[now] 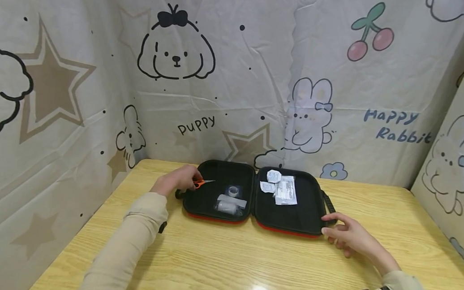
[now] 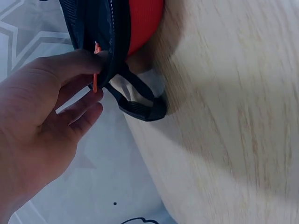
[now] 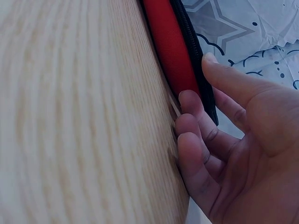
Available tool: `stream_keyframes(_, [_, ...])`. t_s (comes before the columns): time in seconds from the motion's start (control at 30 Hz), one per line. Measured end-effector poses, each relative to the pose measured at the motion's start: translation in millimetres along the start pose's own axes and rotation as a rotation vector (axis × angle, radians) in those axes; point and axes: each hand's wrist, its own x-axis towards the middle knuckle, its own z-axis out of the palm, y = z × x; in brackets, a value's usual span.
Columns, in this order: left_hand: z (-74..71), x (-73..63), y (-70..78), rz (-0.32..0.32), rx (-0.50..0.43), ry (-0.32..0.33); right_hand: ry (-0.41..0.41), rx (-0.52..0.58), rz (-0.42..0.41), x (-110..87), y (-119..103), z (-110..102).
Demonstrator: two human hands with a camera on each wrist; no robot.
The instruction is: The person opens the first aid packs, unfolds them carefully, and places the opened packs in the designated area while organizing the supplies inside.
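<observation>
A black zip case with red outer sides (image 1: 308, 213) lies unfolded flat on the table. At its left edge my left hand (image 1: 180, 179) pinches the orange handles of small scissors (image 1: 199, 183), whose blades point right over the left half. The orange handle (image 2: 96, 84) shows between thumb and fingers in the left wrist view. My right hand (image 1: 351, 236) holds the case's front right corner, thumb at the zipped rim, other fingers curled beside the red side (image 3: 170, 46). A wrapped white roll (image 1: 227, 207) and a tape roll (image 1: 233, 191) lie in the left half.
Several white sealed packets (image 1: 286, 191) lie in the right half of the case. A black carry strap (image 1: 329, 203) sticks out on the right, another loop (image 2: 145, 109) on the left. Printed curtains (image 1: 253, 74) enclose the wooden table (image 1: 216, 260) behind and at both sides.
</observation>
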Motion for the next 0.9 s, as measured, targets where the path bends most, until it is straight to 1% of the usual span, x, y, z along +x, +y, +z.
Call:
stream_keyframes(0.1, [2.0, 1.7, 2.5, -0.001, 0.035, 0.013, -0.002, -0.001, 0.003, 0.2, 0, 0])
stream_keyframes(0.17, [3.5, 3.5, 4.7, -0.005, 0.042, 0.026, -0.003, -0.001, 0.003, 0.2, 1, 0])
stream_keyframes(0.33, [5.6, 10.7, 12.8, -0.009, 0.01, 0.044, -0.002, -0.001, -0.003, 0.5, 1, 0])
stream_keyframes(0.47, [11.5, 19.0, 16.8, -0.004, 0.001, 0.052, -0.004, 0.008, -0.005, 1.1, 1, 2])
stream_keyframes(0.6, [18.8, 26.2, 21.0, 0.021, -0.024, 0.092, -0.008, 0.008, -0.009, 0.7, 1, 2])
stream_keyframes(0.7, [22.5, 29.6, 25.6, 0.028, -0.068, 0.115, -0.012, 0.008, -0.008, 0.3, 1, 2])
stream_keyframes(0.8, [24.2, 31.7, 29.3, 0.008, -0.095, 0.1, -0.014, 0.008, -0.009, 0.4, 1, 1])
stream_keyframes(0.9, [24.7, 33.0, 31.0, -0.003, -0.093, 0.071, -0.011, 0.002, -0.012, 0.8, 1, 0])
